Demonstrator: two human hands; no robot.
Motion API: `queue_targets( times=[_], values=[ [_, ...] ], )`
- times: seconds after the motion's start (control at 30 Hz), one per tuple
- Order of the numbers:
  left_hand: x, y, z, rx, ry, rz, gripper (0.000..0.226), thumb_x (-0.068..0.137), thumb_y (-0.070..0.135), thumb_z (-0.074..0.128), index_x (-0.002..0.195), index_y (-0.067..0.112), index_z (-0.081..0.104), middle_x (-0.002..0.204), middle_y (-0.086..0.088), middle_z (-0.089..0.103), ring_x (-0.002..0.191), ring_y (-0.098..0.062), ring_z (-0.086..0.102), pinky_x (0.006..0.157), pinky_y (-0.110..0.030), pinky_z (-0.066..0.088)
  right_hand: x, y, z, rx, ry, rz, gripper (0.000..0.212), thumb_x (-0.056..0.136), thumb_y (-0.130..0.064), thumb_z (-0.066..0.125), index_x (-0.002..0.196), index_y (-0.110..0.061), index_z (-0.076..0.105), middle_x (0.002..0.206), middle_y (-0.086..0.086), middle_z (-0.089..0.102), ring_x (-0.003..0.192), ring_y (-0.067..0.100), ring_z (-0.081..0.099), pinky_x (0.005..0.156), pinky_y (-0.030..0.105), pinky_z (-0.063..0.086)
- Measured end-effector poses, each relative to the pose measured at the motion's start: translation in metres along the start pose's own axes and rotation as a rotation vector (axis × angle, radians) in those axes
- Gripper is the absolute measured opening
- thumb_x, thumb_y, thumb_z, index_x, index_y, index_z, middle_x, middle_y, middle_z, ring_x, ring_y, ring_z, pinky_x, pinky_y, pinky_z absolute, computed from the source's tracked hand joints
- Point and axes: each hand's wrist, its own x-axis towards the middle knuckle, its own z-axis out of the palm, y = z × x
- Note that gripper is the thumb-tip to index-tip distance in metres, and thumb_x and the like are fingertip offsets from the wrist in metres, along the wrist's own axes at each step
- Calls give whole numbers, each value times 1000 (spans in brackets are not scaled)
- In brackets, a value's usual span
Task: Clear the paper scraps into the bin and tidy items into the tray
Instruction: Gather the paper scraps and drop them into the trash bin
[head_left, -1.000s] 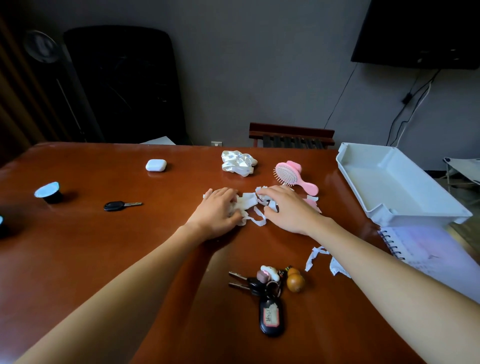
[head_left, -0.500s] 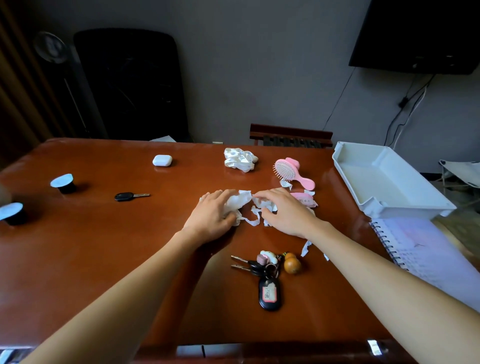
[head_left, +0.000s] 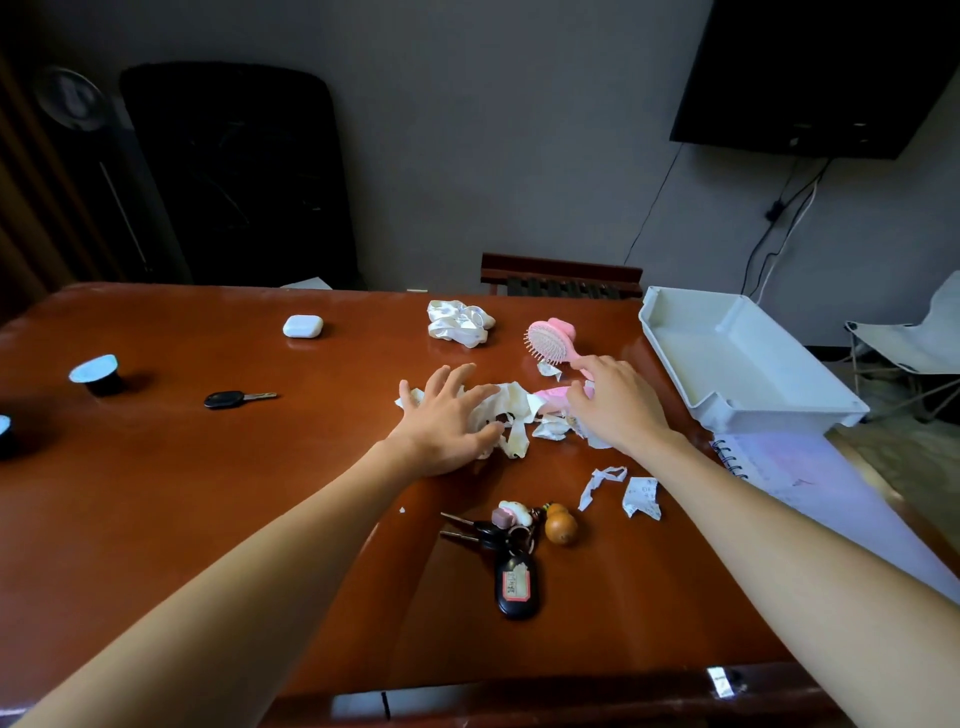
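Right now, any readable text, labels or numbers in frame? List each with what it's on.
None can be read.
Key fob tag: handwritten marks on a red-bordered label, too blurred.
Paper scrap: faint print, too small.
Notebook page: faint marks, illegible.
Wall screen: no visible logo.
Earbuds case and tray: no markings seen.

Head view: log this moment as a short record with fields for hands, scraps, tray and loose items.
left hand: fingers spread, palm down on the paper scraps
right hand: palm down on the right side of the pile, beside the pink hairbrush
stray scraps: two pieces apart from the pile, near the key bunch
tray: white, on the table's right side, nothing visible inside
other loose items: white scrunchie, earbud case, single key
bin: not in view
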Motion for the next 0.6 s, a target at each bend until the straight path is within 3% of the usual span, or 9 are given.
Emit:
queue_targets(
  times=[0.2,0.43,0.6],
  values=[
    [15,3,6,30,-40,-30,68,87,76,38,145,41,35,163,4,9,150,-27,-3,111,-70,-8,5,6,2,2,-42,65,41,99,-37,44,137,-22,51,139,1,55,125,20,50,93,37,49],
    [23,1,10,-12,31,-13,55,91,59,50,138,31,47,160,-1,15,149,-27,5,113,-68,-4,13,8,7,24,-79,78,40,99,-36,43,136,-22,51,133,1,59,115,19,57,86,36,54],
    [21,0,10,-85,112,-16,38,96,43,51,129,25,56,154,-4,26,144,-29,23,116,-64,0,21,4,15,110,-110,41,43,99,-39,44,139,-25,48,143,-1,51,118,14,58,89,37,56]
  ],
)
